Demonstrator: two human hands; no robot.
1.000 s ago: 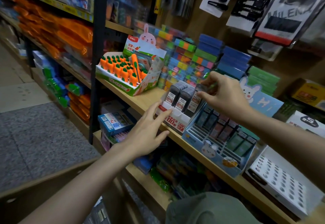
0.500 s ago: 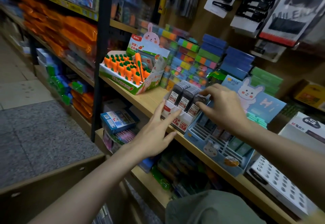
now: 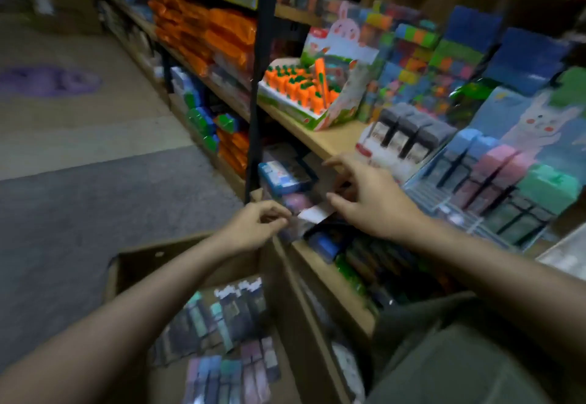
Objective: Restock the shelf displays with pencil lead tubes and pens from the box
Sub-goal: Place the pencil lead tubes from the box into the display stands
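**Plastic lead tubes: light, slick, best taken in a bunch**

Cardboard forms the open box (image 3: 133, 264) low on the left, and inside it lie flat packs of pencil lead tubes (image 3: 222, 324) in grey, teal and pink, blurred but plainly stacked side by side. My judgement is that they are light, stiff little plastic cases with smooth walls, so they will slide against each other; a pinch across the flat faces near the middle of a row should carry several at once without scattering them.

Just above the far rim of the box hangs the left hand (image 3: 253, 226), its fingers loosely curled toward the thumb. Whether it pinches something small is lost in the blur, so I cannot tell what, if anything, it holds.

Beside it, in front of the lower shelf's edge, is the right hand (image 3: 371, 194), fingers spread and relaxed, gripping nothing. A white slip (image 3: 315, 213) lies just under its thumb; contact is unclear.

Further right, on the wooden shelf (image 3: 329, 140), the white display (image 3: 377, 156) stands full of dark grey tubes, and the blue display (image 3: 425, 194) next to it holds pastel tubes in its upper rows with open slots lower down.
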